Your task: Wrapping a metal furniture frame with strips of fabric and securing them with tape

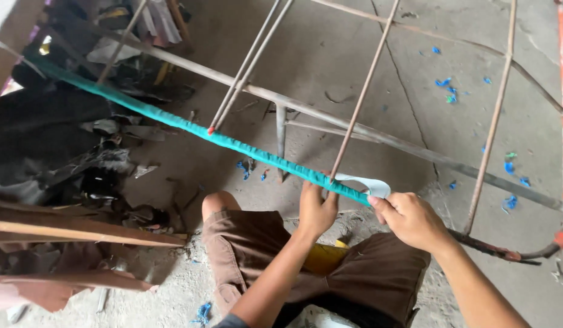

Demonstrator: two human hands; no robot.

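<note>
— Tape point(369, 185) was what mattered there: the pale strip looped out from the green-wrapped bar point(233, 141) near lower centre of the frame. How were the hands set?

— Left hand point(316, 209) had its grip closed around the bar just beside the last green turn; right hand point(411, 220) pinched the strip's free end between thumb and fingers, lower right of centre.

— And the bar itself?

— It ran from upper left down to the hands, part of a thin metal frame point(494, 127) over the concrete floor point(330, 54), above the person's knees.

— So what would have made that wrap good?

— I judged the strip needed steady tension, each turn overlapping the previous one, with the left grip pinning the last turn so it couldn't slacken
</note>
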